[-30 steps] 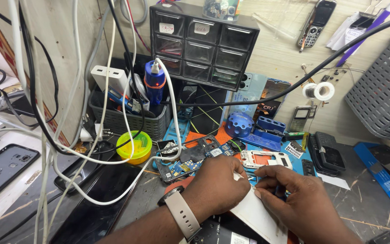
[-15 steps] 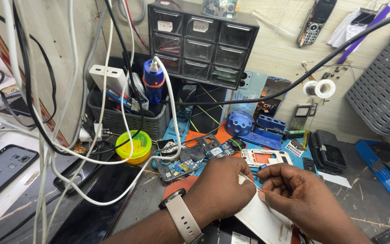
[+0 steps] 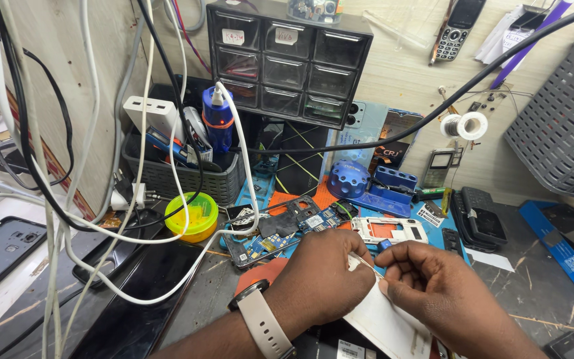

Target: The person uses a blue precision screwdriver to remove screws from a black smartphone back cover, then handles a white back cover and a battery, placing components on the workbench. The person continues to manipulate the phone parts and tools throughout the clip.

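My left hand (image 3: 320, 279), with a pale wristband (image 3: 264, 322), is closed on the upper edge of a white sheet (image 3: 383, 322) low in the middle of the view. My right hand (image 3: 443, 289) pinches a thin strip or film at the sheet's top corner, fingertips touching those of the left. Just beyond the hands lie an opened phone with its circuit board bare (image 3: 280, 233) and a white phone frame (image 3: 390, 229) on a blue mat.
A yellow-green round tub (image 3: 192, 216) sits at left among white cables (image 3: 167, 166). Behind stand a grey basket of tools (image 3: 181, 169), a black drawer cabinet (image 3: 280, 63), a blue screwdriver holder (image 3: 367, 179), black phones (image 3: 479, 219) and a grey basket (image 3: 559, 133) at right.
Both hands stay on the white sheet; the right hand has shifted slightly right and pulls a thin strip away from the sheet's top corner.
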